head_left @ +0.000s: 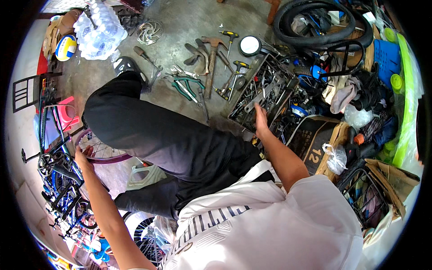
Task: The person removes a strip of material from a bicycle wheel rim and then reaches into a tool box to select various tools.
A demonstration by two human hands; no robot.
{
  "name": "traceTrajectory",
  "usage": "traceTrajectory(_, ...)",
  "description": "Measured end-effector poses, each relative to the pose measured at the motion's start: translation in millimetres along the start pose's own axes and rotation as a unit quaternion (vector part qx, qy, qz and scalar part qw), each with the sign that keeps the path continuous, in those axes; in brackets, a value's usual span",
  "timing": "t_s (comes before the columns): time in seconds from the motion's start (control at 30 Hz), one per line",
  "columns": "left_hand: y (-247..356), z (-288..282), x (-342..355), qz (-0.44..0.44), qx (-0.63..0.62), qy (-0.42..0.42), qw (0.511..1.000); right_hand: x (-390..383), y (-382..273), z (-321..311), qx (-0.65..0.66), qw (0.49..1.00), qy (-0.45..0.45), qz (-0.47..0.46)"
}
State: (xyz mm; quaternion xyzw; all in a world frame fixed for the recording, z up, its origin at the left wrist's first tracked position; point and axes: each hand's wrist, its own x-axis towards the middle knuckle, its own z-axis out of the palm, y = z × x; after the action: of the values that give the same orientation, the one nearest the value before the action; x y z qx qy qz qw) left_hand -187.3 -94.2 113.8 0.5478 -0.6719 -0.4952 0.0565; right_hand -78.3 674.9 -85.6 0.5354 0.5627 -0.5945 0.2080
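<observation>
My left hand is closed around the edge of a bicycle wheel with a purple rim, partly hidden behind my leg. On the other side my right hand reaches to the near edge of a long metal tool tray. Its fingers look stretched out, and the fingertips are beside a flat grey wrench lying on the heap of tools; I see nothing held in them. Left of the tray, a hammer, green-handled pliers and a pair of work gloves lie on the floor.
Black tyres lie at the far right, above piled parts and cloths. A bicycle stands at the left. Bagged bottles, a ball and a brake disc are at the far left. Cardboard lies right of my forearm.
</observation>
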Motion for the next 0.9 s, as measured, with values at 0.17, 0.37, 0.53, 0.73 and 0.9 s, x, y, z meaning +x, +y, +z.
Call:
traceTrajectory(0.17,0,-4,0,-0.001,0.002,-0.001,1.000,-35,-22,31,0.071,0.997,0.020,0.020)
traceTrajectory(0.37,-3,-12,10,0.001,0.011,-0.008,1.000,-33,-20,56,0.229,0.972,0.037,0.019)
traceTrajectory(0.53,0,-1,-2,0.006,0.012,-0.005,1.000,2,33,26,0.407,0.912,0.007,0.051)
traceTrajectory(0.73,2,6,-2,0.022,0.021,-0.008,0.999,-14,62,19,-0.167,0.972,-0.036,-0.164)
traceTrajectory(0.9,10,18,-6,0.028,0.031,-0.008,0.999,-42,84,12,-0.392,0.867,-0.066,-0.299)
